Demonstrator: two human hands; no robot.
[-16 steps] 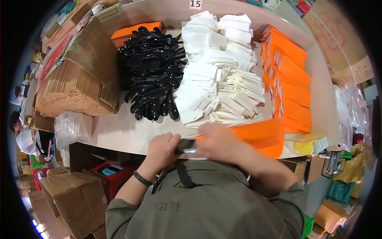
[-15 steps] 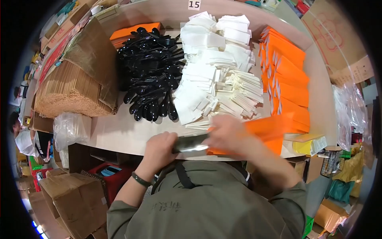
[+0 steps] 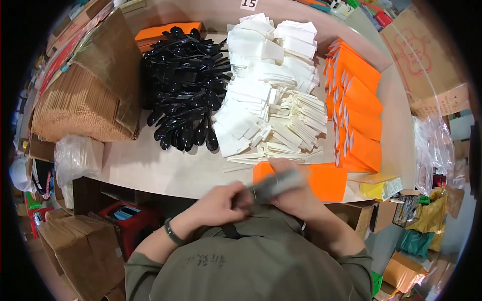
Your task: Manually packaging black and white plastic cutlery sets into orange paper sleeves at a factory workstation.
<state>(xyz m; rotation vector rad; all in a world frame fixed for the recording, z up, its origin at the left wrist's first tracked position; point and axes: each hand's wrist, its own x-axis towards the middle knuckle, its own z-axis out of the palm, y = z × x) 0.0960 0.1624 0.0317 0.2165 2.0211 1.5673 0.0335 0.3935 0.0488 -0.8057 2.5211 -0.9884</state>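
In front of my body, at the table's near edge, both hands are on a narrow dark grey packet [image 3: 278, 184] with a glossy, see-through look. It tilts up toward the right and is blurred by motion, so I cannot make out what is inside. My left hand [image 3: 226, 203] is closed at its left end. My right hand [image 3: 296, 198] grips its right part. Just beyond my right hand lies a flat orange sleeve [image 3: 329, 181] on the table edge. Loose white sticks and packets [image 3: 273, 148] spread beyond my hands.
Black plastic spoons and forks [image 3: 188, 95] are heaped left of the white paper packets [image 3: 256, 95]. Orange sleeves [image 3: 364, 115] stack at the right. A carton of wooden sticks [image 3: 75, 105] stands far left, and a yellow box [image 3: 379, 188] at the right front.
The packet has gone from level to tilted, its right end raised. My right hand has moved down and closer to my left; the orange sleeve blurred near it now lies flat.
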